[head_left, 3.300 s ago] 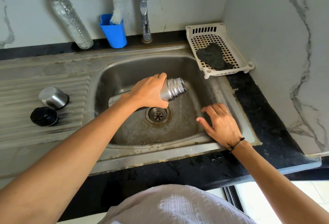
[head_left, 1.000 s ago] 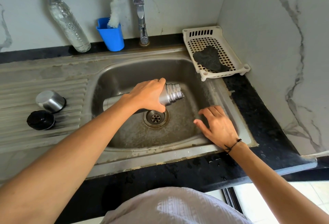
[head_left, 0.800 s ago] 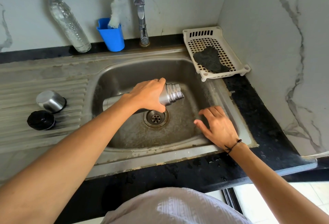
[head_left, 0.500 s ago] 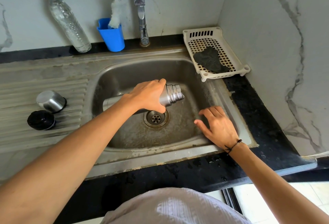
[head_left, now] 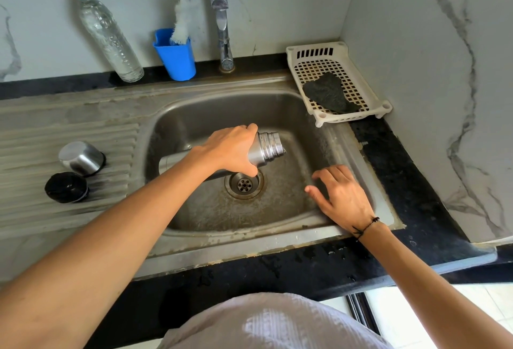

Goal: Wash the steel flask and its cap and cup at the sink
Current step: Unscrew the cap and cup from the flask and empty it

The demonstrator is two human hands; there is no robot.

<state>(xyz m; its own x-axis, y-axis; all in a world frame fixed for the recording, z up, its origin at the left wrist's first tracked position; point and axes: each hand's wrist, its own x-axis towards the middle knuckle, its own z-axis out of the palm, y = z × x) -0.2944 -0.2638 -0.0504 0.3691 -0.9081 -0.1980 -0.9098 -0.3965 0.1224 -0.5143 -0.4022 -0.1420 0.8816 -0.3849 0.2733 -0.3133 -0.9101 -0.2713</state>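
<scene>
My left hand (head_left: 231, 151) grips the steel flask (head_left: 268, 148) near its threaded neck and holds it on its side over the sink basin (head_left: 311, 126), mouth pointing right, just above the drain (head_left: 244, 184). The flask's body is mostly hidden behind my hand and forearm. My right hand (head_left: 342, 198) rests with relaxed fingers on the basin's right inner wall and holds nothing. On the ribbed drainboard at the left the steel cup (head_left: 80, 158) stands upside down, and the black cap (head_left: 66, 187) lies just in front of it.
The tap (head_left: 220, 15) stands behind the basin, with no water running. A blue holder (head_left: 176, 55) with a white bottle brush (head_left: 184, 19) and a clear plastic bottle (head_left: 107, 35) stand along the back wall. A white slotted tray (head_left: 349, 68) with a dark scrubber (head_left: 329, 94) sits at the back right.
The flask has stayed tilted over the drain in my left hand; a thin dribble from its mouth half a second ago is gone. My right hand has not moved.
</scene>
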